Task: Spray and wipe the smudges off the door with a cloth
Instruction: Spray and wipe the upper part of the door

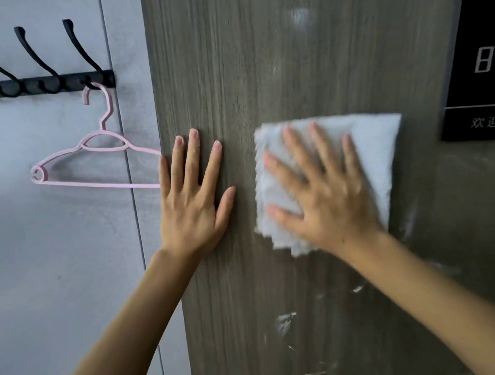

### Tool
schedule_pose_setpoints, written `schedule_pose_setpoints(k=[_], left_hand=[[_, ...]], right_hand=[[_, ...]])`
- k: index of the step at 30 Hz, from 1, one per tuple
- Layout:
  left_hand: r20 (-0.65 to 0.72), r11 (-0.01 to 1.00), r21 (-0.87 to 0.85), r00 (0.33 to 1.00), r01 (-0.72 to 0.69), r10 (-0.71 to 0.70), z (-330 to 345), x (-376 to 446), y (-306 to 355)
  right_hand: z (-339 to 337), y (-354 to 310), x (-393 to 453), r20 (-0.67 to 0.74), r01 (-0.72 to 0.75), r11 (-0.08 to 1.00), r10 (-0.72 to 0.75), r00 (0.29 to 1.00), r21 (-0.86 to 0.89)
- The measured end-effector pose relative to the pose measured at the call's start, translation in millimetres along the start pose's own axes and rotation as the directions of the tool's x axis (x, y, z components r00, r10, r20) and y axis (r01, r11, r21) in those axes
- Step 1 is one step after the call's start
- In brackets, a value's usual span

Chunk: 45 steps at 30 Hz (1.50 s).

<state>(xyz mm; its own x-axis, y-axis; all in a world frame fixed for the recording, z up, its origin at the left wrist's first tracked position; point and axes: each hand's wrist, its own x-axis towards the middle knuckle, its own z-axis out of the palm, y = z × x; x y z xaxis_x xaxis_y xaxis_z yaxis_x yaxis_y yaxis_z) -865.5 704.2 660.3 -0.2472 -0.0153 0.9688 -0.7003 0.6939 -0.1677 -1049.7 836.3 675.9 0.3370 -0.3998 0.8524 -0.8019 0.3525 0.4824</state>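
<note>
A grey-brown wood-grain door (261,69) fills the middle and right. My right hand (325,193) presses flat, fingers spread, on a folded pale grey cloth (375,149) against the door; hand and cloth are motion-blurred. My left hand (192,197) lies flat and bare on the door near its left edge, fingers apart. White smudges (285,323) streak the door below the cloth, and a faint pale patch (298,16) shows near the top. No spray bottle is in view.
A black sign (477,54) with pale digits and characters is fixed on the door at the upper right. Left of the door, on the grey wall, a black hook rail (43,84) carries a pink hanger (98,159) that reaches the door's edge.
</note>
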Motion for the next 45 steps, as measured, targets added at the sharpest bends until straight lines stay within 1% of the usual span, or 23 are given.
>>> schedule_pose_setpoints(k=[2,5,7,9,11,13,14,17,19,21,23,26,28,30,31,32,33,35,36,38,41,43,45], left_hand=[[0.005,1.000,-0.002,1.000,0.002,-0.002,0,0,0],[0.008,1.000,0.003,1.000,-0.002,0.002,-1,0,0],[0.015,1.000,0.005,1.000,-0.004,0.004,-2,0,0],[0.030,1.000,0.007,1.000,-0.002,0.002,-3,0,0],[0.048,1.000,-0.003,0.999,0.001,0.000,-3,1,-1],[0.054,1.000,-0.018,0.998,-0.009,0.009,-5,1,1],[0.050,0.999,-0.030,0.998,-0.023,0.024,-7,2,4],[0.014,0.990,-0.100,0.995,-0.098,0.100,-13,9,29],[-0.020,0.979,-0.157,0.992,-0.127,0.126,-19,15,52],[-0.048,0.967,-0.224,0.992,-0.124,0.117,-23,22,75],[-0.054,0.956,-0.274,0.994,-0.103,0.091,-25,26,92],[-0.013,0.954,-0.287,0.996,-0.087,0.087,-23,26,109],[0.013,0.960,-0.258,0.993,-0.108,0.115,-18,22,121],[0.044,0.965,-0.224,0.988,-0.138,0.151,-11,18,132],[0.061,0.964,-0.212,0.982,-0.160,0.177,-7,17,137],[0.073,0.961,-0.206,0.977,-0.183,0.201,-4,17,144],[0.081,0.959,-0.202,0.972,-0.200,0.220,-1,18,150],[0.079,0.956,-0.198,0.969,-0.216,0.235,3,23,161],[0.072,0.956,-0.199,0.969,-0.217,0.235,4,27,166],[0.053,0.956,-0.208,0.973,-0.209,0.224,6,35,177],[0.038,0.958,-0.202,0.976,-0.203,0.214,9,40,187],[0.053,0.960,-0.187,0.974,-0.206,0.220,12,39,189],[0.084,0.963,-0.155,0.968,-0.220,0.235,15,36,188]], right_hand=[[9,-25,-50,0.068,0.199,0.980,-0.198,0.978,-0.009],[18,-34,-106,0.171,0.483,0.875,-0.472,0.865,-0.027],[18,-25,-111,0.169,0.570,0.821,-0.560,0.811,-0.019],[15,-12,-96,0.122,0.570,0.822,-0.565,0.816,0.001],[8,8,-65,0.046,0.433,0.902,-0.432,0.901,0.002],[1,36,-26,-0.005,0.191,0.982,-0.191,0.982,0.000],[-4,49,-8,-0.011,0.065,0.998,-0.065,0.998,0.009],[-12,65,22,-0.032,-0.215,0.977,0.215,0.976,0.003],[-10,52,17,-0.055,-0.308,0.951,0.307,0.950,-0.006],[-5,28,-8,-0.038,-0.339,0.941,0.338,0.940,-0.004],[1,3,-50,0.031,-0.238,0.971,0.238,0.971,-0.003],[13,-17,-121,0.109,0.081,0.996,-0.084,0.991,0.031],[16,-10,-149,0.130,0.288,0.956,-0.292,0.948,0.048],[16,11,-153,0.136,0.465,0.882,-0.471,0.872,0.071],[15,27,-148,0.125,0.519,0.851,-0.526,0.841,0.084],[14,45,-140,0.104,0.524,0.848,-0.531,0.841,0.083],[10,64,-130,0.073,0.473,0.879,-0.476,0.876,0.061],[0,103,-111,0.025,0.251,0.968,-0.250,0.968,-0.021],[-5,120,-106,0.012,0.130,0.991,-0.130,0.992,-0.040],[-11,138,-103,-0.009,-0.041,0.999,0.040,0.999,-0.035],[-8,120,-111,-0.034,-0.224,0.975,0.223,0.974,-0.004],[-3,98,-125,-0.002,-0.273,0.961,0.274,0.962,0.036],[2,78,-152,0.058,-0.131,0.990,0.127,0.990,0.058]])
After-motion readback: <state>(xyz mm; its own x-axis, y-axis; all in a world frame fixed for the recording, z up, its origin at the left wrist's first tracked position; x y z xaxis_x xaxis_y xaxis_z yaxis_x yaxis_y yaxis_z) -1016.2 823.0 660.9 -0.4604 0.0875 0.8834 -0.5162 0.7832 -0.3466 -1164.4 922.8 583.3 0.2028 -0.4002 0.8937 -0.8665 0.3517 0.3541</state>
